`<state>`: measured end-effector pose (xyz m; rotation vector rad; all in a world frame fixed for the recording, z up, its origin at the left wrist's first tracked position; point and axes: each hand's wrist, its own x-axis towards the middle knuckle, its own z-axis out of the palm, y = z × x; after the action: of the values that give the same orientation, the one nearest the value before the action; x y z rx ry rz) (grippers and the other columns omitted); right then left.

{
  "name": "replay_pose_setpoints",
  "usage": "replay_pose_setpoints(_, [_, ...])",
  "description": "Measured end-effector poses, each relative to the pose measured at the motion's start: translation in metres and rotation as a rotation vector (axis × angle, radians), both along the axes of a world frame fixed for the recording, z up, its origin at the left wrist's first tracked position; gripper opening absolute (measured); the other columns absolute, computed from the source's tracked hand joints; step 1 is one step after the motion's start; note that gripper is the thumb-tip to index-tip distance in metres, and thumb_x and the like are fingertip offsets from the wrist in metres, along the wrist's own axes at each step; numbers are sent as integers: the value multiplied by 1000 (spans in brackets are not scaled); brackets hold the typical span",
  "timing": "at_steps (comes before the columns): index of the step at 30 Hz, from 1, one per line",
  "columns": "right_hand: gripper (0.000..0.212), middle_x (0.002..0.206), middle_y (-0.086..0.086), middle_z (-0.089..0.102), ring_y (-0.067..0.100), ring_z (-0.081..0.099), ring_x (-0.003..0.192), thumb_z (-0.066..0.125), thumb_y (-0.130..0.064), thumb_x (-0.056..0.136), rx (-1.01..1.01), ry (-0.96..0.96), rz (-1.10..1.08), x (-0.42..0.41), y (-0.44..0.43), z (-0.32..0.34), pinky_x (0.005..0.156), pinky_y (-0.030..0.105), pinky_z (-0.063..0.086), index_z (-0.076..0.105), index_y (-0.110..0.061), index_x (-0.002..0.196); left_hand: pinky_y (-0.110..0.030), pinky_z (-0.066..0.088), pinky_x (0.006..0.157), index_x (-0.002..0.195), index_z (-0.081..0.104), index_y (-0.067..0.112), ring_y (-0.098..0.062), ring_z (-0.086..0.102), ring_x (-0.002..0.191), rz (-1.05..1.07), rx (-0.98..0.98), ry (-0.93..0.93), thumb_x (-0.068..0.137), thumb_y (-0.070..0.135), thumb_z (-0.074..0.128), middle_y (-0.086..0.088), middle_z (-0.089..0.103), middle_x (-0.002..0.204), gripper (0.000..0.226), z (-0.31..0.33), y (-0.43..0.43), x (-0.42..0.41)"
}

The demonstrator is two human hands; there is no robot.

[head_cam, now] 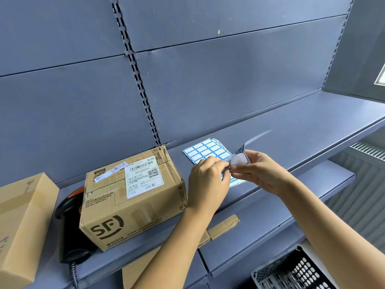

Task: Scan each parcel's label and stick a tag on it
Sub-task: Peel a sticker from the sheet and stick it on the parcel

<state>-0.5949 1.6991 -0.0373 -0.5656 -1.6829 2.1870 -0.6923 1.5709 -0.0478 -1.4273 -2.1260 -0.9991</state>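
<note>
A brown SF cardboard parcel (pixel 133 197) stands on the grey-blue shelf (pixel 291 126), its white shipping label (pixel 143 178) facing up. Right of it, both hands meet above the shelf. My right hand (pixel 260 174) holds a bent sheet of tags (pixel 239 158) by its lower edge. My left hand (pixel 208 182) pinches at the same sheet's left corner with fingertips. More blue-and-white tag sheets (pixel 206 151) lie flat on the shelf behind the hands. A black and orange barcode scanner (pixel 68 215) rests on the shelf to the left of the parcel.
A second cardboard box (pixel 23 222) sits at the left edge. The scanner's coiled cable (pixel 74 274) hangs over the shelf front. Lower shelves (pixel 270 215) hold cardboard pieces (pixel 225 224), and a black plastic crate (pixel 291 270) stands at the bottom right.
</note>
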Motion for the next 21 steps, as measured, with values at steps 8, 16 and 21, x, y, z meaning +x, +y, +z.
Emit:
replay_pose_setpoints(8, [50, 88, 18, 60, 26, 59, 78, 69, 4, 59, 122, 57, -103, -4, -2, -2, 74, 29, 55, 49, 13, 104, -26, 47, 63, 74, 70, 17, -22, 60, 65, 13, 17, -29, 72, 21, 65, 2, 64, 70, 7, 4, 1, -1])
replay_pose_setpoints(16, [44, 67, -1, 61, 17, 56, 62, 74, 16, 67, 394, 70, -177, -7, -4, 3, 60, 21, 47, 43, -13, 80, -32, 52, 62, 70, 70, 15, -27, 60, 66, -2, -57, -83, 73, 21, 62, -2, 66, 68, 11, 10, 3, -8])
replay_pose_setpoints(21, [44, 59, -14, 54, 12, 57, 57, 73, 14, 69, 528, 46, -180, -9, -6, 5, 55, 17, 43, 42, -16, 79, -35, 51, 66, 73, 72, 12, -28, 61, 73, -10, -106, -137, 74, 14, 65, -5, 70, 75, 7, 14, 3, -10])
